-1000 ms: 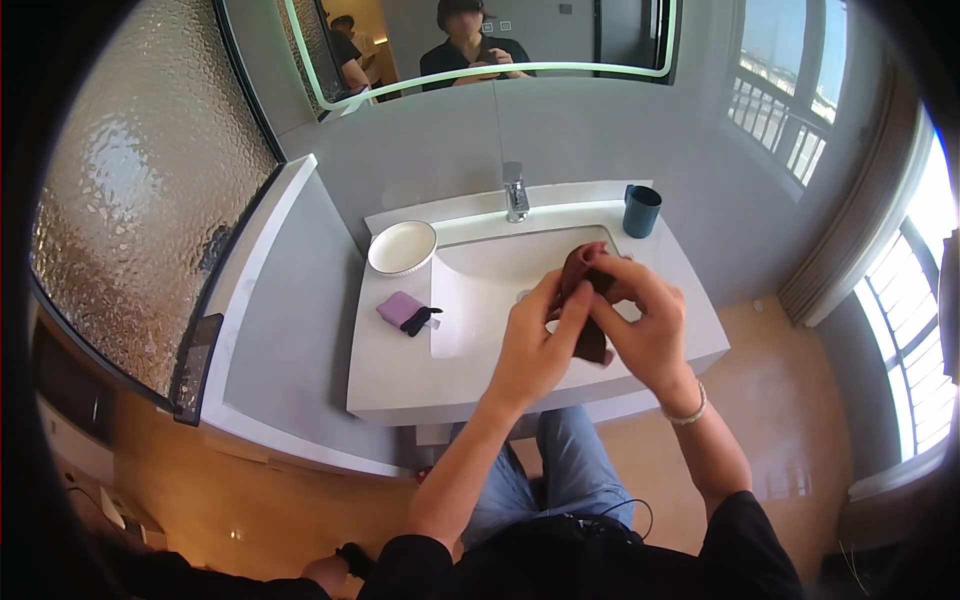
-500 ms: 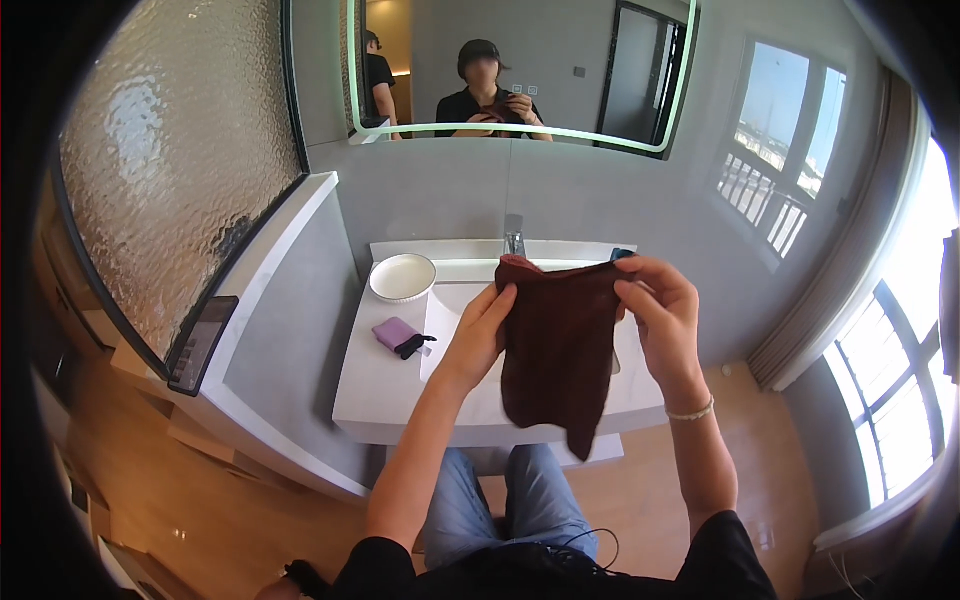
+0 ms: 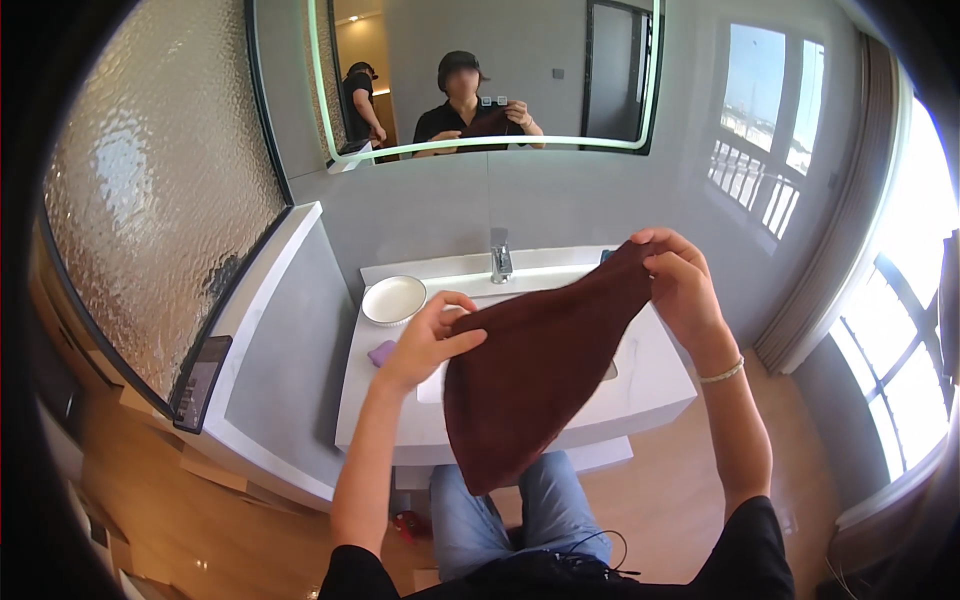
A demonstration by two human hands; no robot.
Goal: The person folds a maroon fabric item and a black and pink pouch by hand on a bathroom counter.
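A dark brown cloth (image 3: 545,370) is stretched between my two hands above the sink counter, its lower part hanging to a rounded point over my knees. My left hand (image 3: 432,345) pinches its upper left edge, the thumb in front and the fingers behind. At the upper right corner, my right hand (image 3: 685,285) grips the cloth between thumb and fingers, higher than the left. The cloth hides most of the sink basin. Close behind my left hand lies a small purple item (image 3: 381,353), partly covered by that hand.
On the white counter (image 3: 660,375) a round white bowl (image 3: 394,300) stands at the back left. A chrome faucet (image 3: 501,262) rises behind the basin. A phone-like dark device (image 3: 203,383) leans on the left ledge. The lit mirror (image 3: 540,80) reflects another person.
My hands have moved apart, the left one leftward and the right one slightly up and right. The cloth has spread wider, and the view has shifted a little.
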